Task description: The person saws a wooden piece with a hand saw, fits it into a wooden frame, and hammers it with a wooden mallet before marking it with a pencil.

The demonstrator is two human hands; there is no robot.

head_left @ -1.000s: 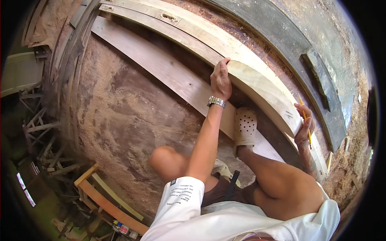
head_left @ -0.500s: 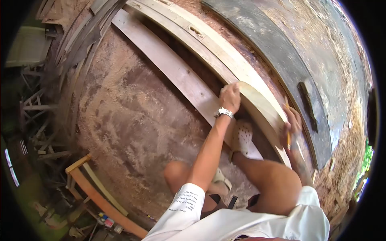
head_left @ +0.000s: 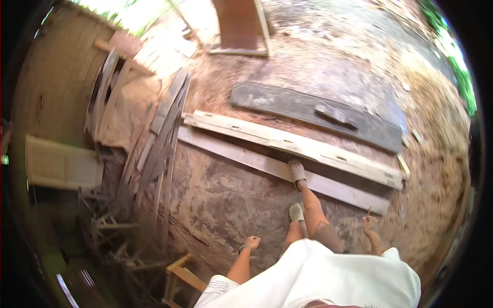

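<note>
My left hand (head_left: 251,242), with a watch or bracelet at the wrist, hangs low over the dirt floor. Its fingers are curled in and nothing shows in them. My right hand (head_left: 370,224) is closed around a pencil (head_left: 368,211) that points up, near the end of a pale plank (head_left: 236,156). Beyond the plank lies a long light beam (head_left: 354,167) with slots cut in it. A short curved piece of wood (head_left: 287,148) rests along the middle of that beam. One of my clogs (head_left: 296,170) is on or against the plank.
A dark board (head_left: 287,100) with a small dark block (head_left: 335,116) on it lies past the beam. Old planks (head_left: 169,120) are stacked at left, near a wooden panel (head_left: 64,163). A wooden frame (head_left: 241,51) stands at the back. A timber piece (head_left: 187,274) is at lower left.
I have risen from a crouch and the view has widened. My left hand has let go of the curved piece, which stays on the beam. The pencil has come away with my right hand.
</note>
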